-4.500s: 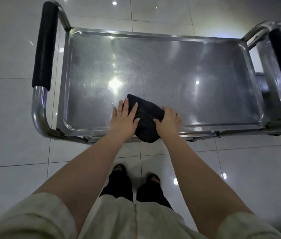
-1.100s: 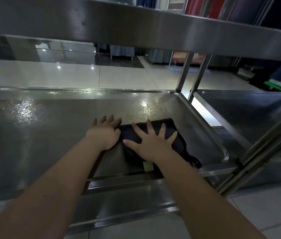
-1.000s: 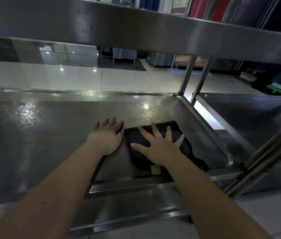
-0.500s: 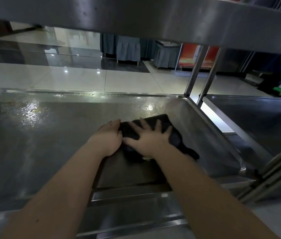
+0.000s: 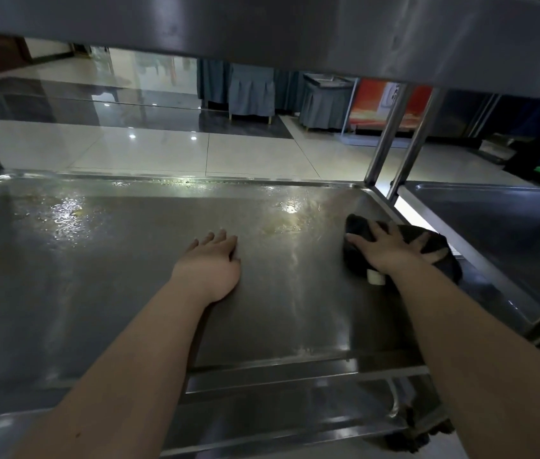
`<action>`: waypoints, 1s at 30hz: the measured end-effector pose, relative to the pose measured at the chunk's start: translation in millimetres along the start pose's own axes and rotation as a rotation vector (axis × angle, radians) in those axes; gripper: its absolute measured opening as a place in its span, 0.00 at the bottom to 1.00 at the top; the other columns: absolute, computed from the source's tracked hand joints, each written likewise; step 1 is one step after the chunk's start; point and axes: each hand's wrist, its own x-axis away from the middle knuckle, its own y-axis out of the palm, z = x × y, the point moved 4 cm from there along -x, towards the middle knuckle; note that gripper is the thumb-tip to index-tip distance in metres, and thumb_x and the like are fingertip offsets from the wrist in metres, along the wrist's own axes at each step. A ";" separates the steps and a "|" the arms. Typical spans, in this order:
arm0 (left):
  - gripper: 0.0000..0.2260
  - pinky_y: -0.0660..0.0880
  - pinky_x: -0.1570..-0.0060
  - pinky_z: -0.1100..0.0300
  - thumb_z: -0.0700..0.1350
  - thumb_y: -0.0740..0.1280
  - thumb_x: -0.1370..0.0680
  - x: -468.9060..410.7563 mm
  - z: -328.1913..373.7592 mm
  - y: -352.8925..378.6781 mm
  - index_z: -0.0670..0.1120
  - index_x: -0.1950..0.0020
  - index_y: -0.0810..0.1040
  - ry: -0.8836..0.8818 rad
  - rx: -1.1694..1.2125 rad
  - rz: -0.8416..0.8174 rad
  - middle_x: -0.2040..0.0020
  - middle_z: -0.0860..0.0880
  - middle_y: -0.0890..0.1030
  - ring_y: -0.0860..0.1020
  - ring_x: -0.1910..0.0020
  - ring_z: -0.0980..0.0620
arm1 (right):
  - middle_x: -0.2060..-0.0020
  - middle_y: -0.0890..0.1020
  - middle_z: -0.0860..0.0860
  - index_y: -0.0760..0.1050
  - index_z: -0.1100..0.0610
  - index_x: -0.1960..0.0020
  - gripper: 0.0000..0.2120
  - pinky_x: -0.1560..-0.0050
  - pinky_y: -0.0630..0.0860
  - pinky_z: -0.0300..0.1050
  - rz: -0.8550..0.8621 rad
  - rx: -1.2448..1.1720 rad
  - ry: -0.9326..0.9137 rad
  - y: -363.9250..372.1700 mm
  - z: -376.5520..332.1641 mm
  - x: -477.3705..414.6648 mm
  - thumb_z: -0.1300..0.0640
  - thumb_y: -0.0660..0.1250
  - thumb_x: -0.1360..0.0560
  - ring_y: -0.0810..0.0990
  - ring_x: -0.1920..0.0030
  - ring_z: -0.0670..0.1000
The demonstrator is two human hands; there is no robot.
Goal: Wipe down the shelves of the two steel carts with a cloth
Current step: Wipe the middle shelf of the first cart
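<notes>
- The dark, crumpled cloth [image 5: 404,250] lies on the lower grey steel cart shelf [image 5: 122,286], near its right rim.
- Our right hand [image 5: 391,251] lies flat on the cloth with fingers spread, pressing rather than clutching it.
- Our left hand [image 5: 210,263] rests palm-down and empty on the bare shelf, well apart from the cloth.
- A second steel cart's shelf [image 5: 507,223] stands just beside, on the right.
</notes>
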 end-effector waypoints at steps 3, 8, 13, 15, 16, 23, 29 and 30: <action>0.23 0.47 0.26 0.55 0.47 0.52 0.18 0.0 -4.1 -0.3 0.51 0.22 0.58 -0.002 0.004 -0.027 0.21 0.49 0.52 0.51 0.22 0.50 | 0.22 0.46 0.40 0.47 0.32 0.25 0.43 0.37 0.34 0.79 0.012 0.015 -0.173 17.1 -72.1 15.5 0.17 0.44 0.37 0.38 0.24 0.67; 0.25 0.47 0.26 0.57 0.42 0.53 0.20 -0.3 -12.5 -3.9 0.50 0.22 0.56 0.000 0.069 -0.052 0.21 0.50 0.52 0.51 0.22 0.50 | 0.21 0.47 0.42 0.46 0.32 0.25 0.35 0.39 0.29 0.78 0.003 0.069 -0.537 54.8 -184.7 60.9 0.23 0.42 0.30 0.36 0.25 0.67; 0.24 0.47 0.26 0.58 0.45 0.52 0.18 0.3 -15.2 -1.8 0.51 0.21 0.54 0.009 0.021 -0.035 0.21 0.51 0.51 0.51 0.22 0.52 | 0.22 0.48 0.39 0.48 0.30 0.26 0.33 0.35 0.31 0.76 -0.002 0.038 -0.466 32.6 -133.9 28.3 0.24 0.46 0.29 0.39 0.23 0.64; 0.24 0.47 0.26 0.58 0.45 0.52 0.18 -1.1 -13.2 -2.2 0.50 0.22 0.55 0.003 0.043 -0.031 0.21 0.51 0.51 0.51 0.22 0.53 | 0.22 0.49 0.38 0.49 0.31 0.25 0.34 0.33 0.35 0.75 0.027 0.010 -0.292 13.3 -76.7 2.8 0.24 0.48 0.29 0.42 0.23 0.64; 0.24 0.47 0.26 0.58 0.45 0.51 0.18 -1.2 -11.8 -2.1 0.50 0.22 0.55 0.004 0.047 -0.033 0.21 0.51 0.51 0.51 0.22 0.53 | 0.22 0.49 0.38 0.50 0.31 0.25 0.34 0.33 0.37 0.76 0.048 -0.007 -0.209 4.7 -47.3 -8.1 0.24 0.48 0.29 0.43 0.23 0.65; 0.16 0.70 0.42 0.60 0.42 0.64 0.25 -27.4 -17.9 -25.9 0.52 0.39 0.79 -0.061 0.141 -0.167 0.37 0.54 0.77 0.72 0.33 0.47 | 0.22 0.44 0.40 0.45 0.33 0.24 0.36 0.33 0.36 0.76 0.057 0.013 -0.040 3.0 -15.4 -28.8 0.23 0.44 0.29 0.38 0.24 0.66; 0.31 0.48 0.26 0.49 0.62 0.54 0.20 -63.7 -13.2 -23.3 0.51 0.21 0.52 0.024 -0.078 -0.067 0.21 0.49 0.53 0.49 0.22 0.46 | 0.22 0.46 0.40 0.45 0.32 0.25 0.37 0.35 0.35 0.77 0.059 0.013 -0.068 12.2 -34.0 -22.0 0.22 0.42 0.31 0.39 0.24 0.66; 0.33 0.44 0.26 0.48 0.65 0.51 0.21 -65.0 -15.7 -13.2 0.51 0.21 0.48 0.028 -0.137 -0.071 0.20 0.50 0.49 0.45 0.22 0.47 | 0.22 0.46 0.40 0.44 0.31 0.25 0.37 0.35 0.35 0.77 0.063 0.017 -0.070 12.9 -33.3 -22.4 0.22 0.42 0.31 0.39 0.24 0.66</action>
